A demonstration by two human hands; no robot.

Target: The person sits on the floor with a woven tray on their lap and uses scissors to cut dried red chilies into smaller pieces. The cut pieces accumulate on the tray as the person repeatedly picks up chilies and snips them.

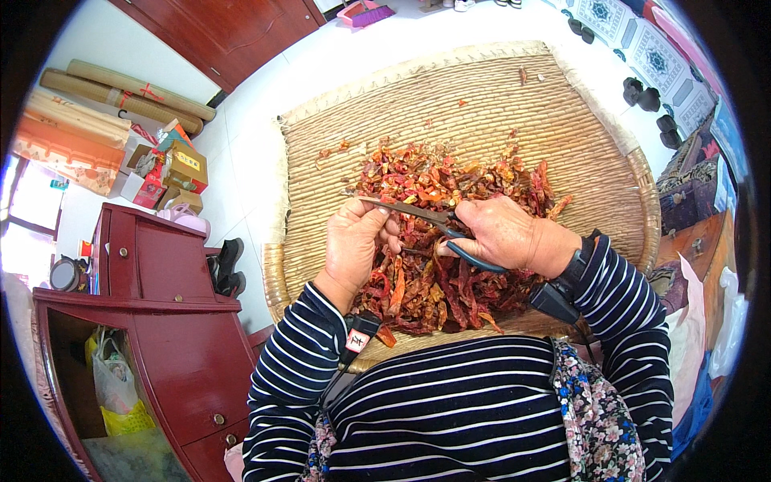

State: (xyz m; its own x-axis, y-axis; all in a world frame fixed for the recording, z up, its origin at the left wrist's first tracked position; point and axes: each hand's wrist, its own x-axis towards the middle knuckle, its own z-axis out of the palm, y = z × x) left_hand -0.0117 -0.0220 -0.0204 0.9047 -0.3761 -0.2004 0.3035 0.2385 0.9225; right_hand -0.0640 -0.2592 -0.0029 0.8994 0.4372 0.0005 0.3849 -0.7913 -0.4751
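Note:
My right hand (pixel 503 232) grips a pair of scissors (pixel 424 213) with dark blue handles, its thumb and fingers at the loops. The blades reach left to the fingertips of my left hand (pixel 356 241). That hand is pinched closed on a small piece of dried red chili (pixel 385 200), partly hidden by the blade and fingers. Below both hands spreads a heap of dried red chilies (pixel 461 295), whole pods towards me and smaller cut pieces on the far side. The heap lies on a large woven wicker tray (pixel 602 150).
A dark red cabinet (pixel 193 355) stands at the left, with cardboard boxes (pixel 188 165) and rolled mats (pixel 120 99) beyond. Black shoes (pixel 641 95) are on the floor at right. A purple broom (pixel 372 15) and a wooden door (pixel 235 36) are at the back.

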